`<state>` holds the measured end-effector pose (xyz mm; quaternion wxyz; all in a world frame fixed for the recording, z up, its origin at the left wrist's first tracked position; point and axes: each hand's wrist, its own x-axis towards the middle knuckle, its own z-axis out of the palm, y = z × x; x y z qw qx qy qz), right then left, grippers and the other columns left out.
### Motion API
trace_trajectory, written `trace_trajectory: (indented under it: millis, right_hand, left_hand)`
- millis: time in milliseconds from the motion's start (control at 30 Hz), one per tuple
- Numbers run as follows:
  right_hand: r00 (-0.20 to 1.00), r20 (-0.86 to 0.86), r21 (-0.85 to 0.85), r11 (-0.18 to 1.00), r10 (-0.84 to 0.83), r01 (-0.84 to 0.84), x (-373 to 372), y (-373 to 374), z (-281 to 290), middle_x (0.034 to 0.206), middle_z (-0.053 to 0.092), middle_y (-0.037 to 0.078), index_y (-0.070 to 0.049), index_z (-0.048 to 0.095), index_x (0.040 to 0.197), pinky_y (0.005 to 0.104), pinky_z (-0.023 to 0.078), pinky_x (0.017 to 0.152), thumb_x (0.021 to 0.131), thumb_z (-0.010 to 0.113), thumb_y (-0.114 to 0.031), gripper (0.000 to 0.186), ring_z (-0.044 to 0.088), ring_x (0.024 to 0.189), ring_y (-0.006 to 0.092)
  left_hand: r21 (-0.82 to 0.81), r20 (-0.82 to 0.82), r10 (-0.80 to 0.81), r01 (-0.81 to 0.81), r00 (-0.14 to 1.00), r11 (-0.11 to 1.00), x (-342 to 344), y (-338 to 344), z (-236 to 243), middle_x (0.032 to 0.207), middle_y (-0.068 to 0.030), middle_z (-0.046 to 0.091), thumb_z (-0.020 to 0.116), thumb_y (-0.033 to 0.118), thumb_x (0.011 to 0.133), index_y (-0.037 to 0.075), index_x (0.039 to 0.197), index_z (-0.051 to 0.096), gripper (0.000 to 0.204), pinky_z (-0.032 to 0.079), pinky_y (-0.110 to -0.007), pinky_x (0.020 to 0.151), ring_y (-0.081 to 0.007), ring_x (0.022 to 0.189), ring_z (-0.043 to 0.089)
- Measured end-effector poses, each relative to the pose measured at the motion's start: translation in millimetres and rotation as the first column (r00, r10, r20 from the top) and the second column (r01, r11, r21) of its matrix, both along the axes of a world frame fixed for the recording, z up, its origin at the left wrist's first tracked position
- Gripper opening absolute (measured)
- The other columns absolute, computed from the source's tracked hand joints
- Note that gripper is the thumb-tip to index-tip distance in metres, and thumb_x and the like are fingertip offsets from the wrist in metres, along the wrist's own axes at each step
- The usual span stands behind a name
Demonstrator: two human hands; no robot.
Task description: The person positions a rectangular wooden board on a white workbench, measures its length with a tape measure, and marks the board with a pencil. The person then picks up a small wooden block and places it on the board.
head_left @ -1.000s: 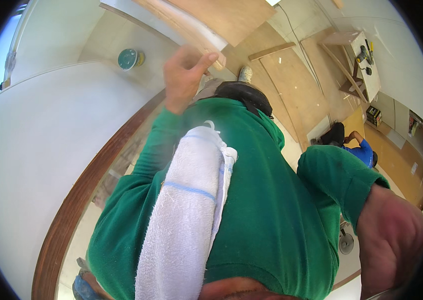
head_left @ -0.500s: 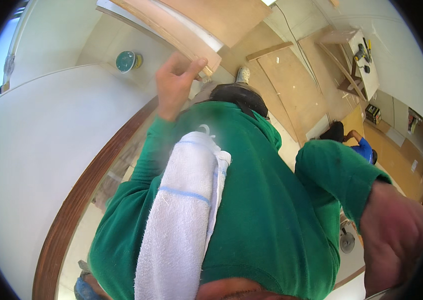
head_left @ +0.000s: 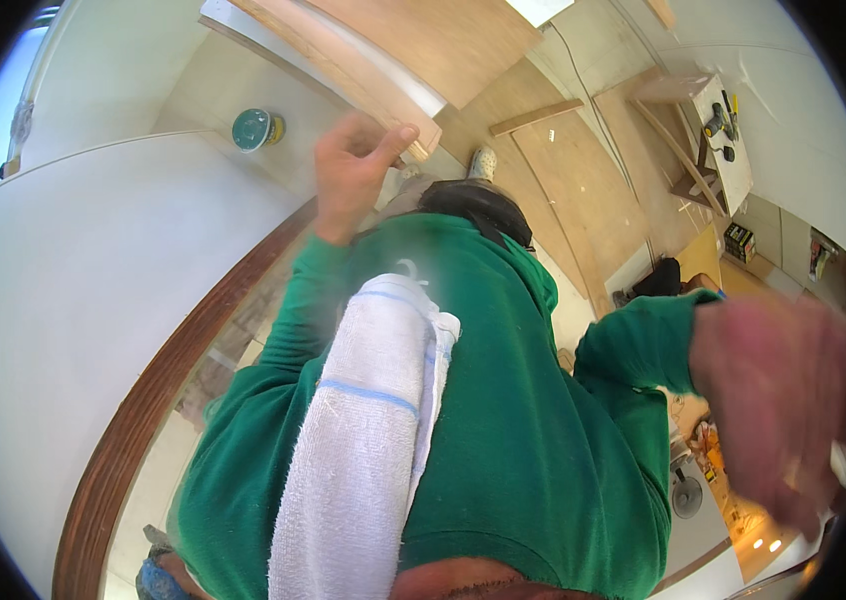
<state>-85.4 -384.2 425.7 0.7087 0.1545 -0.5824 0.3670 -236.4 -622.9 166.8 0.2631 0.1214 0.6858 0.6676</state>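
My left hand is closed on the near end of a long wooden board with a pale edge, its thumb laid along that end. Its other fingers are partly hidden. At the right rim, my right hand is raised and smeared by motion. A small whitish patch shows by its fingers, and what it is cannot be made out. Over my green sweater hangs a white towel with blue stripes.
A green-lidded bucket stands beyond my left hand. Wooden panels lie on the floor ahead. A drill rests on a wooden stand at the far right. Dark brown trim runs along the left; another person is partly hidden behind my right arm.
My right hand has swung from the lower right, moving slightly up and away from my body, with its fingers now in sight. My left hand keeps its place on the board.
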Motion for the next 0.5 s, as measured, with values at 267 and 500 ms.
trace_trajectory:
  millis: [267, 500]
  right_hand:
    - [0.18, 0.974, -0.151, 0.985, 0.135, 0.081, 0, -9, -201, 0.116, 0.079, 0.007, -0.01, 0.073, 0.141, 0.0336, 0.058, 0.083, 0.096, 0.083, -0.007, 0.046, 0.073, 0.093, 0.0166]
    - [0.029, 0.973, -0.23, 0.973, 0.229, 0.018, -5, -65, -273, 0.137, 0.077, 0.016, -0.013, 0.069, 0.148, 0.0449, 0.062, 0.095, 0.095, 0.086, -0.021, 0.057, 0.077, 0.114, 0.0346]
  left_hand:
    - [0.015, 0.001, -0.027, 0.027, 1.0, 1.0, -4, 4, 0, 0.08, -0.0037, 0.073, 0.09, 0.022, 0.101, 0.003, 0.089, 0.068, 0.031, 0.058, -0.026, 0.068, -0.0098, 0.07, 0.068]
    - [0.029, 0.033, -0.03, 0.029, 0.999, 0.999, -5, 12, 10, 0.082, -0.0063, 0.077, 0.089, 0.021, 0.101, 0.001, 0.093, 0.072, 0.027, 0.057, -0.027, 0.066, -0.01, 0.071, 0.069]
